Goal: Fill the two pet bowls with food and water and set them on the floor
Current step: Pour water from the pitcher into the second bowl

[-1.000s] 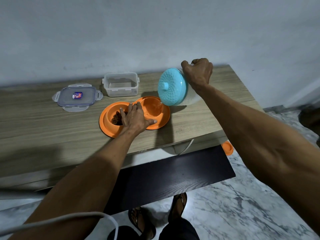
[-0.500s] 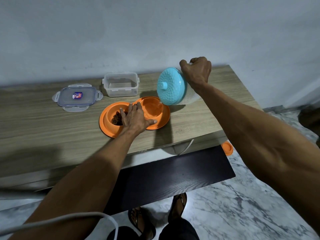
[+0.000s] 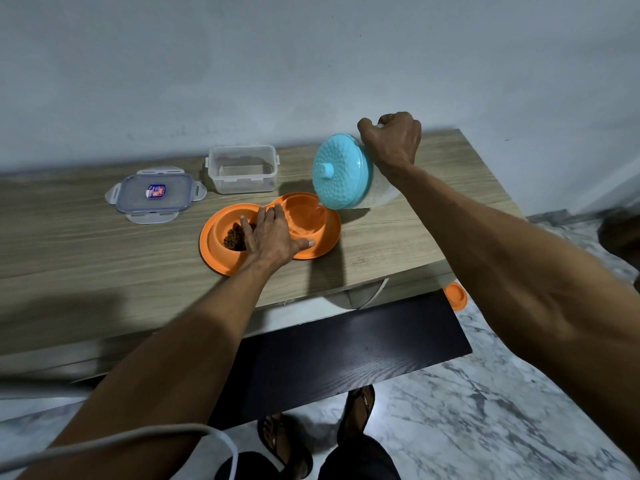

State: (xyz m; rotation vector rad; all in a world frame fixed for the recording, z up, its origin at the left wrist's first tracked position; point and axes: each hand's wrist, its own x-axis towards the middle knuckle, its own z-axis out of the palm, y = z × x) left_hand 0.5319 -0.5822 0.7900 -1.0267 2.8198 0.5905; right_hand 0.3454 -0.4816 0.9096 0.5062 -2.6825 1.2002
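One orange double bowl (image 3: 215, 252) sits on the wooden table (image 3: 86, 244), kibble (image 3: 234, 237) in its left well, water (image 3: 308, 216) in its right. The left hand (image 3: 272, 237) lies flat on it, fingers straight; the right hand (image 3: 391, 140) grips one tilted blue-lidded jug (image 3: 341, 171). One clear tub (image 3: 242, 169), one lid (image 3: 154, 194). Grey wall (image 3: 311, 64), marble floor (image 3: 502, 410).

Small move here: over the last 1 second the right hand (image 3: 389, 140) has crept a touch up and toward the left end of the table (image 3: 433, 216). The jug (image 3: 381, 194) it grips has tipped a shade further, its teal lid (image 3: 341, 171) sliding slightly left with it. The water (image 3: 320, 205) at the spout, over the right well of the orange double bowl (image 3: 325, 247), reads a bit plainer now.
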